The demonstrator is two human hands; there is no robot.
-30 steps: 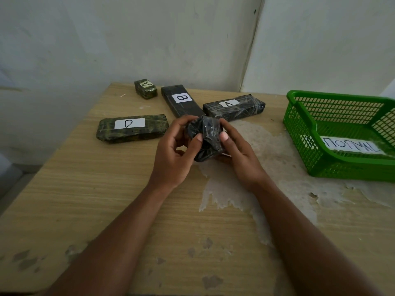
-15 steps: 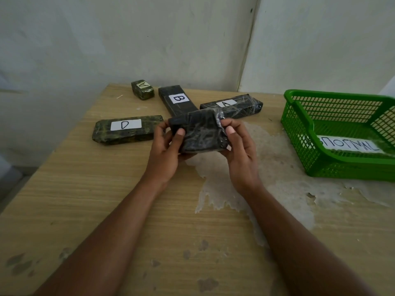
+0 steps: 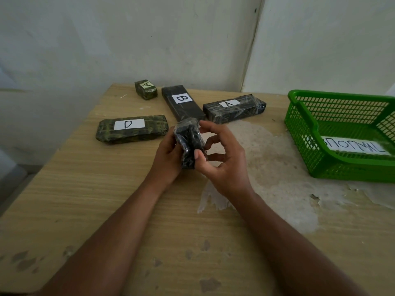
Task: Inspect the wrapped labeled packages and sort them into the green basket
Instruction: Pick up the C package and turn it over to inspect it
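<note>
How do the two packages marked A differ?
The small A package is a short greenish block with a pale green label; the long A package is a dark bar with a white label. The small one lies farther back, the long one nearer the green basket. Both lie flat, film-wrapped.

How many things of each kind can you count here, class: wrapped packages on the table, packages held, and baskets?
Wrapped packages on the table: 4 (package D, package B, long package A, small package A)
Held package, gripped by left hand and right hand: 1
Green basket: 1
Total: 6
</note>
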